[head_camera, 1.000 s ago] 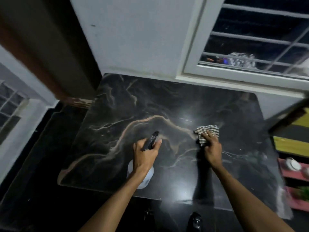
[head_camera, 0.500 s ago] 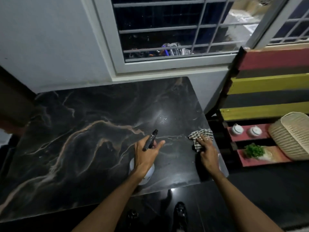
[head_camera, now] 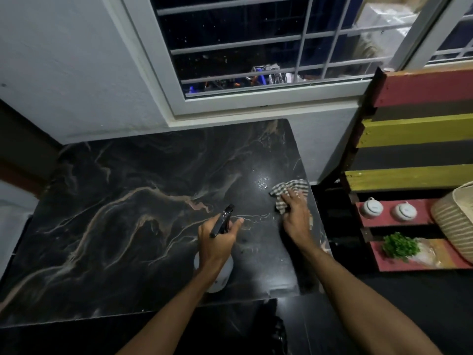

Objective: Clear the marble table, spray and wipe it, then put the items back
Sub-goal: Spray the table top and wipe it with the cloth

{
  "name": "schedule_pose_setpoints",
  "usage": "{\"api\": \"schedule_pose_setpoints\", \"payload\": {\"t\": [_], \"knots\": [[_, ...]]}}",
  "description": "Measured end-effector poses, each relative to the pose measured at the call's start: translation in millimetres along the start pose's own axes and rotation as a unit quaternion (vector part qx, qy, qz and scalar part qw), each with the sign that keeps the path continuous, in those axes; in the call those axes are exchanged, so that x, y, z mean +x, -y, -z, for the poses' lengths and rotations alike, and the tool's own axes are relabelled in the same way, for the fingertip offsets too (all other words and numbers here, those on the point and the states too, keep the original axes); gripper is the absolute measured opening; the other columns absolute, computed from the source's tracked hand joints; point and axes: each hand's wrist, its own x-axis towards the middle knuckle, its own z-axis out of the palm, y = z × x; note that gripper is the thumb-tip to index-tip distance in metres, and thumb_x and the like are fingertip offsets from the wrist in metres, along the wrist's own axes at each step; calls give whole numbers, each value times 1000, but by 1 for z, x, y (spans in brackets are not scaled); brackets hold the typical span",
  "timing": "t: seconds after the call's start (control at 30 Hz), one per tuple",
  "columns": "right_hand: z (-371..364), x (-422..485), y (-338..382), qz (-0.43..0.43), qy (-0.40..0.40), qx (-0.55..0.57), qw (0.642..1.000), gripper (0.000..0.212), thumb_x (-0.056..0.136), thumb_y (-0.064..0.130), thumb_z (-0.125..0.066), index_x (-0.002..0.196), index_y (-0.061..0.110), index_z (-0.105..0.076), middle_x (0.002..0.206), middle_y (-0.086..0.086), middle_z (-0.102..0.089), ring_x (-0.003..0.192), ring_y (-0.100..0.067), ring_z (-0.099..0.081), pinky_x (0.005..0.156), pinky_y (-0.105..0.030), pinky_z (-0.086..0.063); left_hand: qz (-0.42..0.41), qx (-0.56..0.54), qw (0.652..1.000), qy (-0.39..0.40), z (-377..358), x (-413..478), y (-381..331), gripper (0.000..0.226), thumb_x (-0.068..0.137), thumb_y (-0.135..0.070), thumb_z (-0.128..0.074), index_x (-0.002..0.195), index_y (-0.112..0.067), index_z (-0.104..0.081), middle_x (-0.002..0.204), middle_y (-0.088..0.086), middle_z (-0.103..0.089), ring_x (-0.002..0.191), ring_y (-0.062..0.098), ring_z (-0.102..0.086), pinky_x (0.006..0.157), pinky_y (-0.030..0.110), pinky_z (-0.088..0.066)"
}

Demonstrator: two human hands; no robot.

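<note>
Gripping the neck of a spray bottle (head_camera: 214, 272), the left hand (head_camera: 217, 242) is wrapped closed around it, the black nozzle (head_camera: 222, 221) jutting up past the knuckles and pointing toward the far right of the marble table (head_camera: 107, 226). The bottle's pale round body shows below the wrist, over the table's near edge; whether it holds liquid cannot be told. The right hand (head_camera: 294, 216) lies palm-down with fingers spread and curled over a checked cloth (head_camera: 286, 192), pressing it onto the marble near the table's right edge. Just left of the cloth, a patch of small droplets (head_camera: 262, 181) glints on the dark stone.

Beyond the table's right side stands a slatted rack (head_camera: 414, 129) painted red, yellow and dark. Two small white lidded jars (head_camera: 371, 207) sit side by side on its upper red shelf; their contents are hidden. On the lower red shelf lies a bunch of green leaves (head_camera: 399, 245) beside something clear and crinkled. A woven basket (head_camera: 458, 221) stands at the right edge of view, its inside unseen. A barred window (head_camera: 256, 47) sits above the table.
</note>
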Motion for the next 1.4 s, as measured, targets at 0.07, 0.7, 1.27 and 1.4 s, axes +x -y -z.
{"api": "schedule_pose_setpoints", "payload": {"t": [0.07,0.7,1.27,1.4], "knots": [[-30,-1,25,48,43,28,998,58,94,0,-51,148,21,-49,159,-6,-41,150,-30,-30,124,-55,-23,3,-3,1000,-20,2,7,1,40,83,-23,-83,59,-11,-54,53,-3,-55,51,16,-56,53,32,-48],[20,24,-15,78,89,-39,992,76,70,-6,-42,143,10,-56,159,-13,-41,150,-34,-31,126,-49,-22,-17,-30,998,-52,9,0,-9,30,87,-26,-73,68,-8,-58,60,-2,-57,57,16,-57,58,35,-50],[-24,-164,7,7,2,26,1000,69,79,-1,-30,140,9,-60,156,-11,-45,149,-29,-33,125,-37,-21,16,-40,999,-11,93,-92,32,30,88,-15,-78,68,-5,-59,58,6,-59,58,23,-58,57,27,-46],[-89,-193,65,55,43,12,997,64,84,-6,-35,144,9,-54,159,-16,-39,151,-35,-28,125,-54,-21,24,-42,999,-19,136,-94,57,30,88,-14,-78,67,-4,-58,59,6,-60,58,20,-58,58,27,-47]]}}
